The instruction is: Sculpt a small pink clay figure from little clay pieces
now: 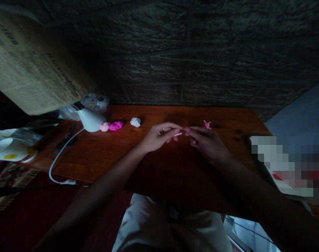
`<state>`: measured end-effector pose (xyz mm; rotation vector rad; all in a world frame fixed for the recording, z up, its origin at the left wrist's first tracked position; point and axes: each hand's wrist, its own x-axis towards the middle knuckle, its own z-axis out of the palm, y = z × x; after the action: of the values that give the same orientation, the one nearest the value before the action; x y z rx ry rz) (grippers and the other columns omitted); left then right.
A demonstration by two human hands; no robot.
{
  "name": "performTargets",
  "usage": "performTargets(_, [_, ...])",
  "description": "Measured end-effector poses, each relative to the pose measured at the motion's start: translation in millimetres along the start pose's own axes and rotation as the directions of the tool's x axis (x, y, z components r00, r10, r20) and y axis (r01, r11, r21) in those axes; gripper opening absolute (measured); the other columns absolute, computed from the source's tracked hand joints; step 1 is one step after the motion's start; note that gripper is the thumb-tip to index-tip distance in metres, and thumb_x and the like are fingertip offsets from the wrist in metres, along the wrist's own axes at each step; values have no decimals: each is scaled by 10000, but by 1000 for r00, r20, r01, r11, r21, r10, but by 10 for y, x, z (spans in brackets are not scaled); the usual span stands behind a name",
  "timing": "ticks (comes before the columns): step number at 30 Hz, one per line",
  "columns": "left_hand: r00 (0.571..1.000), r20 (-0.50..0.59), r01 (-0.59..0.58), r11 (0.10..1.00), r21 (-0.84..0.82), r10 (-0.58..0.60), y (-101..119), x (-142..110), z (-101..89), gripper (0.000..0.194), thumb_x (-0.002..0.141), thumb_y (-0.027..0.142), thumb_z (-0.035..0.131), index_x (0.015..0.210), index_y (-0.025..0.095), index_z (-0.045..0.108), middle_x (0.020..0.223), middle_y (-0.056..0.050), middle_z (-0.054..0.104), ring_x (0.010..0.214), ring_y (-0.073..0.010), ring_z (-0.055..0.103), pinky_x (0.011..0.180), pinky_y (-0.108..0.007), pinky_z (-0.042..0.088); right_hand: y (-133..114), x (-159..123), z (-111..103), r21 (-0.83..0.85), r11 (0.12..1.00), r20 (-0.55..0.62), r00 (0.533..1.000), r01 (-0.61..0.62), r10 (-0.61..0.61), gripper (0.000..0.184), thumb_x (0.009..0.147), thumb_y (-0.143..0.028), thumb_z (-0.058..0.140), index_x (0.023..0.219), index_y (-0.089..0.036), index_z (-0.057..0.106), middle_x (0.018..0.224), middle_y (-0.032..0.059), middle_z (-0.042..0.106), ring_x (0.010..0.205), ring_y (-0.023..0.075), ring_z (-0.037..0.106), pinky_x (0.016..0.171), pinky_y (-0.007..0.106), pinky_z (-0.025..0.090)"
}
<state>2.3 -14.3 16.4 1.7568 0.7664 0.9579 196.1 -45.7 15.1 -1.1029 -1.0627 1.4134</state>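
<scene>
My left hand [160,135] is closed, pinching a thin pink piece of modelling clay [178,134] between thumb and fingers. My right hand [205,140] meets it fingertip to fingertip, its thumb and forefinger pressed together. Whatever lies between those right fingertips is too small to make out. Just beyond the right hand, a small pink clay figure [207,124] with thin upright prongs stands on the wooden table [159,175]. Left of my hands lie a white clay lump [135,121], a magenta lump [116,125] and a pale pink lump [105,126], the last two touching.
A white lamp base [92,119] with a newsprint-patterned shade [38,63] stands at the left, its white cable [54,161] hanging over the front edge. Dark scissors [67,138], a paper cup [12,149] and a clear plastic bag [96,102] are nearby. A brick wall [185,52] rises behind.
</scene>
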Motion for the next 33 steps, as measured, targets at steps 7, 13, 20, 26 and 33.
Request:
performTargets(7, [994, 58, 94, 994, -55, -91, 58, -9, 10, 280, 850, 442, 701, 857, 167, 755, 651, -5, 652, 530, -65, 433, 498, -208, 346, 41, 11, -9, -23, 997, 28, 997, 70, -69, 362, 681, -528, 824, 790, -201, 711, 749, -2, 636, 551, 76, 425, 508, 250, 356])
performTargets(13, [994, 40, 104, 983, -152, -99, 36, -3, 26, 303, 801, 453, 757, 870, 158, 750, 666, 2, 640, 534, -59, 460, 487, -196, 350, 31, -23, 30, -30, 996, 77, 994, 85, -82, 382, 696, -556, 810, 730, -193, 696, 622, -32, 566, 555, 87, 445, 532, 256, 369])
performTargets(20, [984, 26, 176, 974, -140, -174, 5, 11, -2, 384, 825, 522, 713, 757, 144, 722, 654, -21, 635, 558, -70, 517, 481, -189, 363, 48, -22, 46, -13, 998, 72, 995, -67, 67, 364, 623, -530, 859, 756, -208, 752, 755, 8, 661, 603, 95, 492, 518, 247, 365])
performTargets(26, [973, 38, 232, 957, -173, -229, -4, 6, -3, 362, 796, 506, 743, 767, 145, 733, 688, -27, 666, 559, -64, 495, 497, -192, 365, 60, -6, 22, -1, 998, 98, 994, -56, 56, 255, 689, -435, 835, 824, -226, 779, 819, 23, 686, 606, 96, 478, 513, 253, 372])
performTargets(33, [961, 102, 275, 934, -228, -258, -16, -3, -9, 224, 769, 322, 789, 922, 161, 763, 794, -25, 699, 601, -63, 523, 534, -198, 390, 68, 9, 4, 52, 994, 25, 995, -95, 94, 300, 628, -380, 873, 874, -232, 784, 733, -7, 672, 593, 88, 509, 517, 232, 398])
